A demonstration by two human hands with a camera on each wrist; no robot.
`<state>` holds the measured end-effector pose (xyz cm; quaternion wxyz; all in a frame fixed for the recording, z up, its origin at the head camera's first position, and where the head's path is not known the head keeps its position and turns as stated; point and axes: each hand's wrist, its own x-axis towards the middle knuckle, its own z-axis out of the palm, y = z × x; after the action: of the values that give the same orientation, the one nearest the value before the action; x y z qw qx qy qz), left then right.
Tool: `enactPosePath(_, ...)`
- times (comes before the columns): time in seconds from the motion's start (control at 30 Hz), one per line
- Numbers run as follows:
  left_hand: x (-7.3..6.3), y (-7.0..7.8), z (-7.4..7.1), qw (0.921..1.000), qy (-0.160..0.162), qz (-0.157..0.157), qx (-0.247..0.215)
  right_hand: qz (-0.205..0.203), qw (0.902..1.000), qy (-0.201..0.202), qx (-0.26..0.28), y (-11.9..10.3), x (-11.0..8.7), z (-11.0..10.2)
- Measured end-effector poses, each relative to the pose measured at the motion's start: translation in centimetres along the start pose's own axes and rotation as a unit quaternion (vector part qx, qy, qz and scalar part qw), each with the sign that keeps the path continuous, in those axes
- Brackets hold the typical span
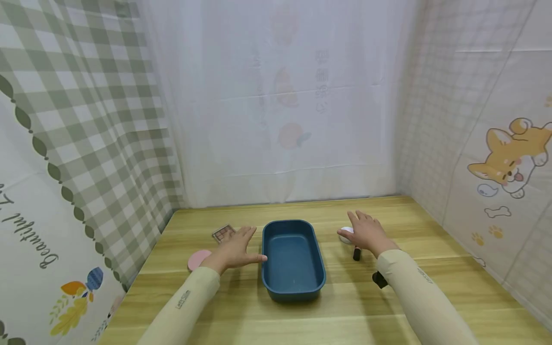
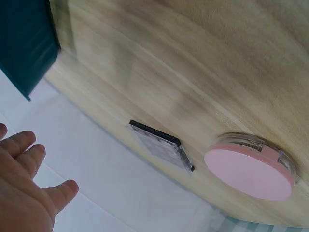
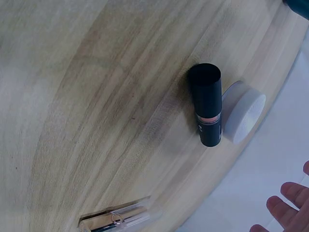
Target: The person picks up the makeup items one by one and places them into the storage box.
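Between my hands stands a dark blue rectangular bin [image 1: 293,293], with nothing visible inside. My left hand [image 1: 235,251] hovers at its left side, fingers spread and thumb pointing at the rim; whether the thumb touches cannot be told. Near that hand lie a pink round compact [image 2: 248,174] and an eyeshadow palette [image 2: 157,145] with a clear lid. My right hand [image 1: 366,232] is held out over the right side, fingers apart, holding nothing. Below it are a black lipstick tube [image 3: 207,99] and a white round container [image 3: 246,116], side by side. A gold-toned tube [image 3: 116,220] lies farther off.
The wooden table [image 1: 345,321] ends at a white curtain [image 1: 280,187] behind. A green checked cloth [image 1: 129,143] hangs on the left, and a cloth with a cartoon dog [image 1: 513,158] on the right. A small black item [image 1: 380,280] shows beside my right sleeve.
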<state>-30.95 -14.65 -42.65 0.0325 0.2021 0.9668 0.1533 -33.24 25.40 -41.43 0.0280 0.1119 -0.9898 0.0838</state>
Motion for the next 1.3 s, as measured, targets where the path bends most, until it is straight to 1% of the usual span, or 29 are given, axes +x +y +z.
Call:
enactPosePath(0.23, -0.9, 0.7, 0.2, 0.9991, -0.018, 0.039, 0.001, -0.002, 0.9999, 0.005, -0.015, 0.5, 0.0, -0.1)
enactPosePath(0.47, -1.4, 1.3, 0.7, 0.9964, -0.038, 0.075, 0.006, -0.014, 0.9996, 0.005, -0.022, 0.8, 0.2, 0.0)
enactPosePath(0.6, -1.8, 1.6, 0.9, 0.9952, -0.036, 0.091, 0.007, -0.011, 0.9997, -0.005, -0.023, 1.1, 0.2, 0.1)
enactPosePath(0.7, -2.0, 1.8, 1.0, 0.9947, -0.032, 0.098, 0.005, -0.01, 0.9996, -0.011, -0.022, 1.4, 0.4, 0.2)
enactPosePath(0.9, -2.5, 2.3, 1.2, 0.9936, -0.042, 0.103, 0.019, -0.006, 0.9995, -0.027, -0.014, 1.9, 1.1, 0.7)
enactPosePath(1.1, -2.7, 2.3, 1.4, 0.9936, -0.032, 0.106, 0.025, -0.009, 0.9988, -0.047, -0.002, 2.2, 1.7, 1.7)
enactPosePath(1.3, -2.7, 2.1, 1.5, 0.9929, -0.029, 0.111, 0.033, -0.006, 0.999, -0.044, -0.002, 2.4, 1.9, 2.3)
